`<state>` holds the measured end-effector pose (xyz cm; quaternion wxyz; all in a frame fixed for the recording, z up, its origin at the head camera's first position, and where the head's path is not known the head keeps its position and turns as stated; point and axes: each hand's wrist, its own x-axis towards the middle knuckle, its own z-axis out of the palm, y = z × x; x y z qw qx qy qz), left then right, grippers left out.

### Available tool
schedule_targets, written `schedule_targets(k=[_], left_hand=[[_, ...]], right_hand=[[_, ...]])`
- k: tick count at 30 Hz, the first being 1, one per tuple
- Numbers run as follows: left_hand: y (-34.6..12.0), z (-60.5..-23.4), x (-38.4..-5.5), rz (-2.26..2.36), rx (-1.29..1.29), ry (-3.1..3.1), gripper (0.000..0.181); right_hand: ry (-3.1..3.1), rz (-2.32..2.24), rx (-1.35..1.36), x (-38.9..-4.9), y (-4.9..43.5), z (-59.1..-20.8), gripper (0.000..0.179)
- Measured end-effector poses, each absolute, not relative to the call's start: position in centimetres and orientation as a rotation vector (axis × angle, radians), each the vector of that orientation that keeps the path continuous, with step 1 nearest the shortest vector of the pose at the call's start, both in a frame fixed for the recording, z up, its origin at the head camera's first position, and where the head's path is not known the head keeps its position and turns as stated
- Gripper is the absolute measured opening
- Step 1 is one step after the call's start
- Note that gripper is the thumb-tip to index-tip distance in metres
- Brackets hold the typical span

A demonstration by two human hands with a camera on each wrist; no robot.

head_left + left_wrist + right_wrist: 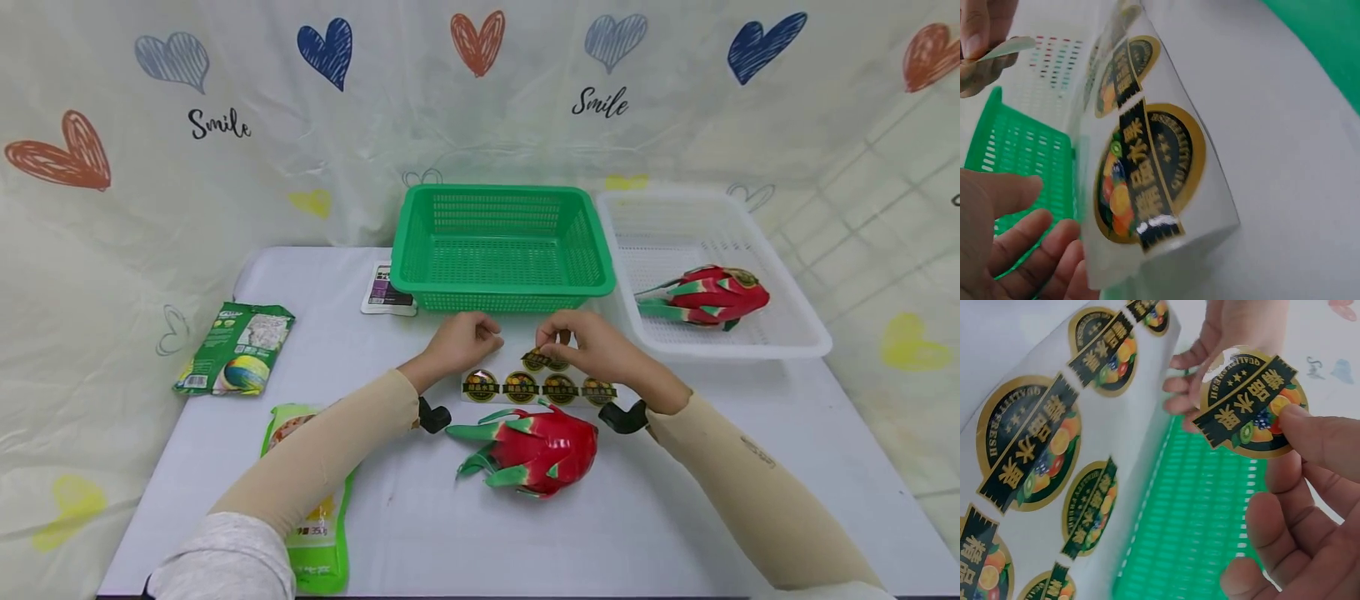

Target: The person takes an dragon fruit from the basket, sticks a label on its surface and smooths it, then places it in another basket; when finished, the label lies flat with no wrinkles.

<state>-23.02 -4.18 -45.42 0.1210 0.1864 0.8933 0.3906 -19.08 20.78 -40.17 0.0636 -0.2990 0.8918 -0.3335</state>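
My right hand (596,346) pinches a round black-and-gold fruit sticker (1254,403) between thumb and forefinger, its other fingers loosely bent. The sticker's printed face, with a banner across it, shows in the right wrist view. Below lies a white sheet of matching labels (521,387), several in its front row. At the sheet's left back corner hovers my left hand (467,343). Its fingers are relaxed and hold nothing; the left wrist view shows a gap between thumb and fingers. A red dragon fruit (551,450) with green-tipped scales lies just in front of the sheet.
Behind the hands stands a green basket (517,302). To its right, a white basket (787,346) holds another dragon fruit (712,296) bearing a label. Left are a green packet (238,350), a light-green bag (318,567) partly under my left forearm, and a small white-purple packet (386,292).
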Motion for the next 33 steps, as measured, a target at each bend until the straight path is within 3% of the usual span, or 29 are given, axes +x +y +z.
schedule_targets(k=[12, 21, 33], left_hand=[[-3.0, -42.4, -19.8, 1.354, 0.666, 2.355, 0.036], [-2.7, -41.3, -17.6, 1.393, 0.737, 2.249, 0.013], [-2.3, -40.3, -15.9, 1.426, 0.702, 2.213, 0.011]], right_hand=[[2.643, -1.032, -0.877, -17.1, 20.7, -38.6, 0.004], [2.611, -1.093, -0.807, -15.5, 21.4, -38.0, 0.003], [2.606, -1.254, -0.716, -13.5, 22.3, -37.4, 0.009]])
